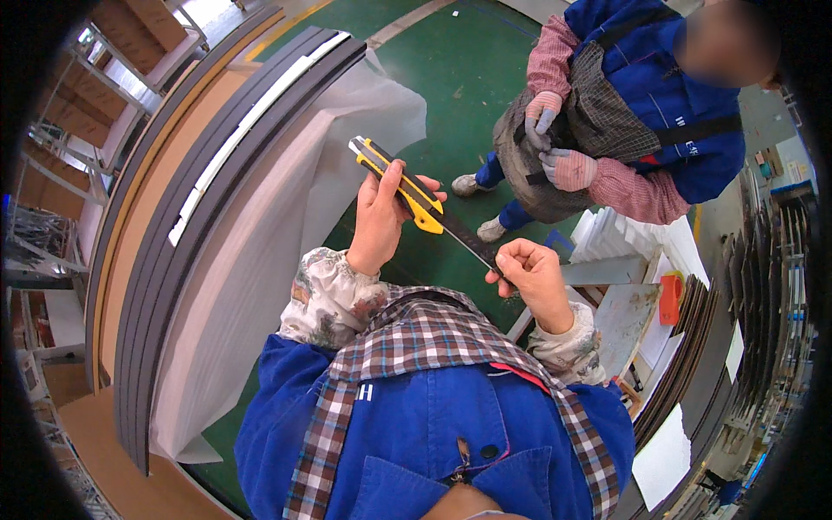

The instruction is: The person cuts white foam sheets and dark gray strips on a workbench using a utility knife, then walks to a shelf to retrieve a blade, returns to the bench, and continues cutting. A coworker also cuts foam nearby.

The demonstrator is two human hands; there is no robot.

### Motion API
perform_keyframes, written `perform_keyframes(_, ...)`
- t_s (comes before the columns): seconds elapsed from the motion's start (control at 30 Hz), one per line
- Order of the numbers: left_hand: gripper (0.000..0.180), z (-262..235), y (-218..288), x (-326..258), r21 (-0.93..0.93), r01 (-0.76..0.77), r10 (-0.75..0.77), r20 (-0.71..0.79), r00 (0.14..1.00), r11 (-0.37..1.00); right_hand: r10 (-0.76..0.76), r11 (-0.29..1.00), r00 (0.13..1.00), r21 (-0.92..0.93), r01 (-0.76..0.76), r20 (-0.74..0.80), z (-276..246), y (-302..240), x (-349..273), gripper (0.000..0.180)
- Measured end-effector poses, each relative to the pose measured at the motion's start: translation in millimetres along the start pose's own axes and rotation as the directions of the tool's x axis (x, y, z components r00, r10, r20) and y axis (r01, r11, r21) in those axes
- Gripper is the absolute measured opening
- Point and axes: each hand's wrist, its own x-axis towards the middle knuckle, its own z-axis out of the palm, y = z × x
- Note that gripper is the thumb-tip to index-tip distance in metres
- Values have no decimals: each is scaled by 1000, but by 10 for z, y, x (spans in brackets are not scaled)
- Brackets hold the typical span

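Observation:
In front of my chest my left hand (pixel 381 217) is closed round a yellow and black utility knife (pixel 400 187), its silvery tip pointing up and left. From the knife's lower end a thin, dark, blade-like strip (pixel 472 243) runs down to the right. My right hand (pixel 533 279) pinches the far end of that strip between thumb and fingers. Whether the strip is still joined inside the knife, I cannot tell.
Long dark grey panels (pixel 186 260) and white foam sheeting (pixel 251 251) stand at left. Across from me is a co-worker in an apron (pixel 607 113), gloved hands together. At right, a worktable (pixel 628 321) has an orange-red object (pixel 670 299) beside stacked brown sheets (pixel 689 347).

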Motion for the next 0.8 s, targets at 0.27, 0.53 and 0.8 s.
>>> perform_keyframes(0.27, 25, -27, 40, 9, -14, 13, -12, 42, 999, 1000, 52, 998, 998, 29, -51, -24, -43, -34, -24, 14)
perform_keyframes(0.53, 26, -112, 93, -28, -152, -57, 75, 118, 990, 987, -52, 998, 991, -40, 47, -121, 176, -159, -188, 7)
perform_keyframes(0.8, 25, -155, 103, 15, -250, -58, 114, 214, 970, 966, -171, 978, 971, -151, 145, -170, 240, -241, -271, 4)
